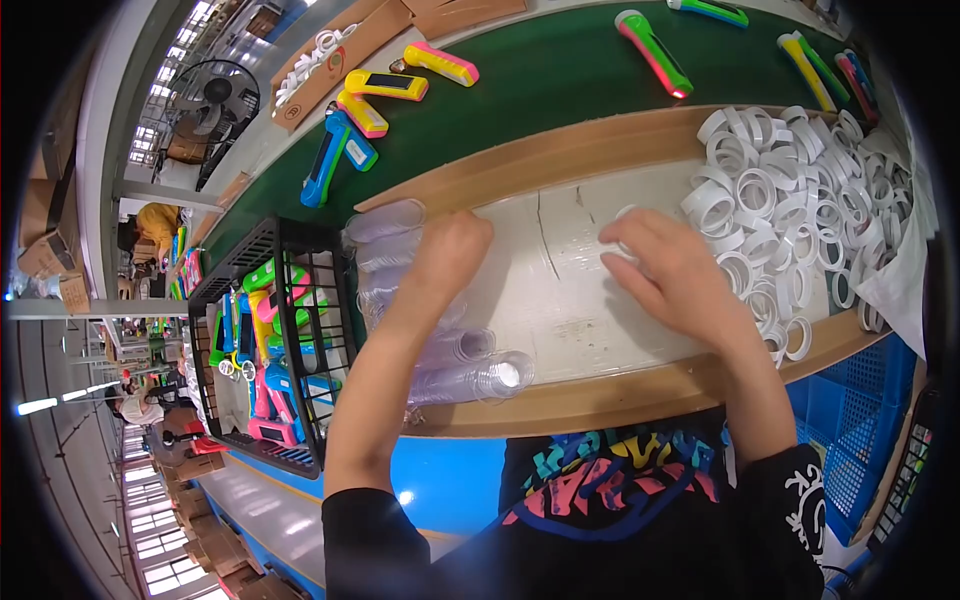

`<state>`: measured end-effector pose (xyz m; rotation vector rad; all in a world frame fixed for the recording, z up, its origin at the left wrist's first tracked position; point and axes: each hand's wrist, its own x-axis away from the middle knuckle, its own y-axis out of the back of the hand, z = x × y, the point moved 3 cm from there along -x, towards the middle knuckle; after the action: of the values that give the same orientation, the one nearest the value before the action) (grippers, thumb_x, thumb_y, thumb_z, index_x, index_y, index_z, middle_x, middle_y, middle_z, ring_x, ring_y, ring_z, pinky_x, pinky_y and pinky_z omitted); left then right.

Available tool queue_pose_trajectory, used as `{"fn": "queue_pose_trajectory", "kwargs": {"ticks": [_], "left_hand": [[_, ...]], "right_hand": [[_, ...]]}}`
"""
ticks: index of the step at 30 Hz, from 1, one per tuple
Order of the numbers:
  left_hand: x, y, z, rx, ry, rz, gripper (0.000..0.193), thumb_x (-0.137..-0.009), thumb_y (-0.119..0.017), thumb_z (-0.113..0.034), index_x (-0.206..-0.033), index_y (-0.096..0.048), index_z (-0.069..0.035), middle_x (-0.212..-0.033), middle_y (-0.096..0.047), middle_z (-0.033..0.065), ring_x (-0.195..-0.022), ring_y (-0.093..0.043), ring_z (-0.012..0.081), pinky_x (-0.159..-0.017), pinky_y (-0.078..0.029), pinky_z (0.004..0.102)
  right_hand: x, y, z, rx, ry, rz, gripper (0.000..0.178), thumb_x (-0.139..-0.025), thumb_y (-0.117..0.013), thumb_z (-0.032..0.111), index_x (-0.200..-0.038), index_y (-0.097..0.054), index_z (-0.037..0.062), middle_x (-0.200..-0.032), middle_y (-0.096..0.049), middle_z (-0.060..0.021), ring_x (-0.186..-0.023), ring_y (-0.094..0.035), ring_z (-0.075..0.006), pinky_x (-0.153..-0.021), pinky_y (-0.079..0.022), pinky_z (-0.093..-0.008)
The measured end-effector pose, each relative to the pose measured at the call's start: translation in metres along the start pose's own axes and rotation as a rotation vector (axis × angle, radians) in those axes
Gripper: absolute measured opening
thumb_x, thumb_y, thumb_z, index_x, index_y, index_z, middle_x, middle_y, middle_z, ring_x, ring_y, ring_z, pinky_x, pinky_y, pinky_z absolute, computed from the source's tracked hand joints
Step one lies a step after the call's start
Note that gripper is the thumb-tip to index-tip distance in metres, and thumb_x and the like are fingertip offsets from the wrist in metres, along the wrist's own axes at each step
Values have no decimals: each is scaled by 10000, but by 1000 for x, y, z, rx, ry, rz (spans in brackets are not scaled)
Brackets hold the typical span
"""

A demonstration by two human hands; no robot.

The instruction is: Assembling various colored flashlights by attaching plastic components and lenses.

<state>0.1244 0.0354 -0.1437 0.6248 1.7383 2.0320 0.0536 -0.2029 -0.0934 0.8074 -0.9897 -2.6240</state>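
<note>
My left hand [455, 250] is closed beside stacks of clear round plastic discs [390, 220] at the tray's left. What its fingers hold, if anything, is hidden. Over the middle of the shallow cardboard-edged tray [560, 345], my right hand [665, 270] has its fingers curled round a white plastic ring [624, 212], mostly covered by the fingers. A large heap of similar white rings [760, 190] fills the tray's right end, just past that hand. More clear stacks [465, 375] lie below my left forearm.
A black plastic basket [285, 330] of colourful flashlights stands at the left. Beyond the tray, a green belt [530, 75] carries several flashlights [655, 55]. A cardboard box [330, 65] with white rings sits at the back left. Blue crates [850, 430] are at the lower right.
</note>
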Motion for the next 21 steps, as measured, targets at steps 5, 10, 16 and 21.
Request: {"fn": "queue_pose_trajectory", "kwargs": {"ticks": [5,10,16,21], "left_hand": [[-20,2,2,-34,-146,109,69,-649,-614,-78,-682,-618,-17,-697,-610,178,-731,-626,351,-675,-512,423],[-11,15,27,178,70,120,124,-674,-602,-126,-732,-627,-19,-795,-648,161,-788,-621,354,-705,-489,440],[125,60,-11,979,271,160,110,-654,-637,-54,-761,-626,-28,-700,-621,40,-646,-578,130,-592,-458,268],[272,4,-78,792,551,716,99,-765,-674,-132,-787,-620,-52,-667,-605,44,-618,-581,197,-584,-477,312]], "right_hand": [[13,-7,-38,130,-57,4,92,-791,-599,77,-863,-566,29,-804,-547,-122,-757,-559,-316,-653,-467,-396],[15,-11,-37,176,-78,-48,176,-740,-669,95,-882,-583,35,-937,-553,-129,-917,-539,-306,-779,-446,-393],[27,-21,-41,395,-173,55,359,-675,-740,160,-977,-599,28,-1171,-482,-207,-1090,-458,-348,-914,-393,-415],[19,-28,-43,349,-222,68,341,-686,-730,153,-966,-596,11,-1183,-477,-214,-1082,-464,-344,-903,-394,-424]]}}
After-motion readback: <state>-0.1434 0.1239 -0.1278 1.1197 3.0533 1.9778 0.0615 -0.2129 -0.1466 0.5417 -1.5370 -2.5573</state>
